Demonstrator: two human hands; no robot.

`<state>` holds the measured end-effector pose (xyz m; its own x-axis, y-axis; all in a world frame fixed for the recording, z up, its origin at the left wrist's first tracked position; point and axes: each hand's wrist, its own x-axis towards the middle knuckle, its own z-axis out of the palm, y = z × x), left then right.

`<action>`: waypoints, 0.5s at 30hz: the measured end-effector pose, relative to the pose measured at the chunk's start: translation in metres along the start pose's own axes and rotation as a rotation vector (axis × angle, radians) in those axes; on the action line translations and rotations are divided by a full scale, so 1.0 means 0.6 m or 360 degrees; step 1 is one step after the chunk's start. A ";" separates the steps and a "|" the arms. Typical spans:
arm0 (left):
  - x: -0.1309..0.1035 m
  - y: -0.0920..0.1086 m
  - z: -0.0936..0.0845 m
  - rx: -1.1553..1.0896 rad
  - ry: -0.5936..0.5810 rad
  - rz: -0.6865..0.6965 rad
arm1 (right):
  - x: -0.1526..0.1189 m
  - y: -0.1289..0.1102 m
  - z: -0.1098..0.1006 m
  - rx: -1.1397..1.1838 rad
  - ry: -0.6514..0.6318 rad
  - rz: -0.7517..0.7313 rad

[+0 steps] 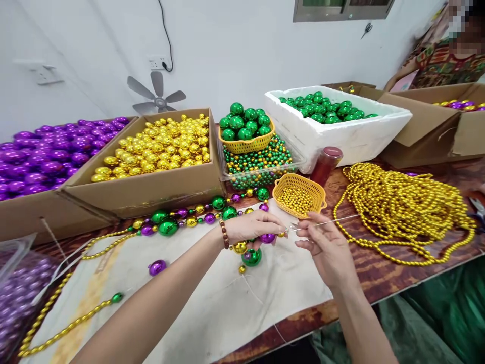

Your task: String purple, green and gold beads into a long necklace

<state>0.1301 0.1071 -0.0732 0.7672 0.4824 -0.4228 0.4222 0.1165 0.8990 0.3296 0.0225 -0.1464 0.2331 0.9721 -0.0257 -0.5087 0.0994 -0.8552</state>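
Pale cloth, shiny multicoloured beads

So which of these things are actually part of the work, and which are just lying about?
Likely in use:
strung baubles at the left hand
white cord in the right hand
boxed purple balls, gold balls

Probably just about:
red-capped bottle
fan
scissors on the wall

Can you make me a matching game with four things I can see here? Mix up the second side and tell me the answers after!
1. Fan
2. Foam box
3. Bottle
4. Left hand

A. Red
B. Has a bracelet at its wrist
C. Grey, by the wall
D. White, with green balls inside

Pairs: 1-C, 2-D, 3-A, 4-B
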 end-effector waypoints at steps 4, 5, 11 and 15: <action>-0.024 0.001 -0.010 0.0074 0.0018 -0.0003 | -0.018 0.005 0.026 -0.0226 0.0005 -0.0072; -0.032 0.003 -0.013 0.0094 0.0021 -0.0003 | -0.022 0.000 0.033 -0.0222 -0.0010 -0.0060; -0.095 0.020 -0.040 0.0290 0.0041 -0.0071 | -0.034 -0.081 0.049 -0.0032 -0.0167 -0.0266; -0.137 0.021 -0.060 0.0399 0.0058 -0.0135 | -0.030 -0.158 0.021 -0.0246 0.0232 -0.0519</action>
<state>0.0547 0.1002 -0.0232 0.7081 0.5115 -0.4868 0.5939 -0.0584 0.8024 0.3631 -0.0015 -0.0585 0.4830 0.8533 0.1965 -0.2600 0.3541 -0.8983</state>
